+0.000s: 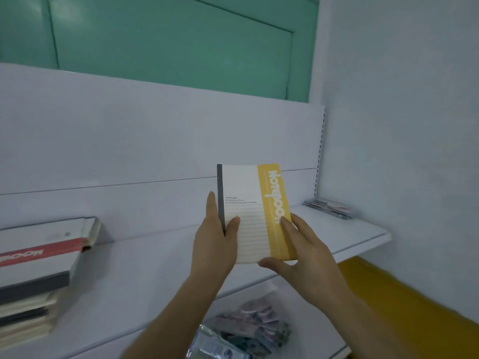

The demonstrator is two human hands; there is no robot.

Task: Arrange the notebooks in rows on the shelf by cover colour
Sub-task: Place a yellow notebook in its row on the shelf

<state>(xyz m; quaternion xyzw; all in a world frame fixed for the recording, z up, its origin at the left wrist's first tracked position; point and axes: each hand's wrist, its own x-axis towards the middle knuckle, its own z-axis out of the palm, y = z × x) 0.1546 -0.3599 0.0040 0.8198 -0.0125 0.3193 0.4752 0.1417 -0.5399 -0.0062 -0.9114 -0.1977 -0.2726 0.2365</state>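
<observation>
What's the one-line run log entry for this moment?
step: placing | held: yellow notebook, upright above shelf | left hand: grips spine edge | right hand: grips lower right corner | stack: left, red on top

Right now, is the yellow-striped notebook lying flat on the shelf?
No: both the left hand and right hand hold the yellow-striped notebook upright above the shelf.

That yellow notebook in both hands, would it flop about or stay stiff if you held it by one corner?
The yellow notebook probably flexes somewhat: its top edge already curves while the left hand and right hand hold its lower half. It looks thin, so likely light. The cover seems smooth, perhaps a little slippery.
</observation>
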